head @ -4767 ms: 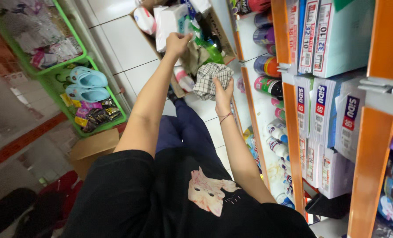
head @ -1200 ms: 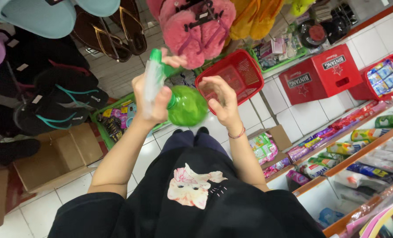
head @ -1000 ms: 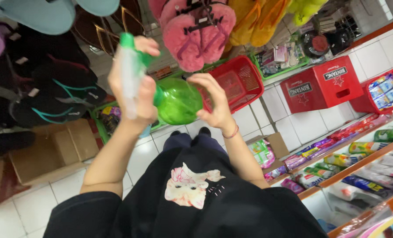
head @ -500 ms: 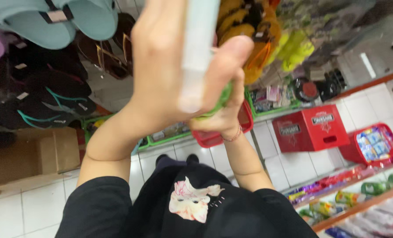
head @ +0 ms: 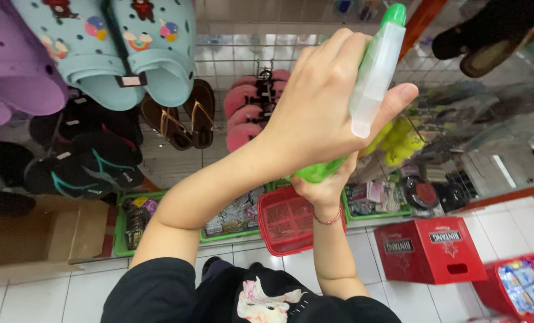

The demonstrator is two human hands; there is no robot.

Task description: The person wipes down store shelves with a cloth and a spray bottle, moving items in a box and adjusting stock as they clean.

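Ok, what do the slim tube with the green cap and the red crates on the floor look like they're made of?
The tube in the left hand looks like frosted, translucent plastic with a glossy green cap; light passes softly through it. The red crate looks like rigid moulded plastic, matte, with sharp edges and a cut-out handle. The red basket seems the same, its grid ribs showing.

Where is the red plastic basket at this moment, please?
In the head view, the red basket sits low at centre, beside the green trays, just behind the right hand's wrist.

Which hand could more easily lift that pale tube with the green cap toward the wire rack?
Probably the left. The left hand grips the tube, raised before the wire rack; the right hand sits lower, mostly hidden, wrapped around a green thing.
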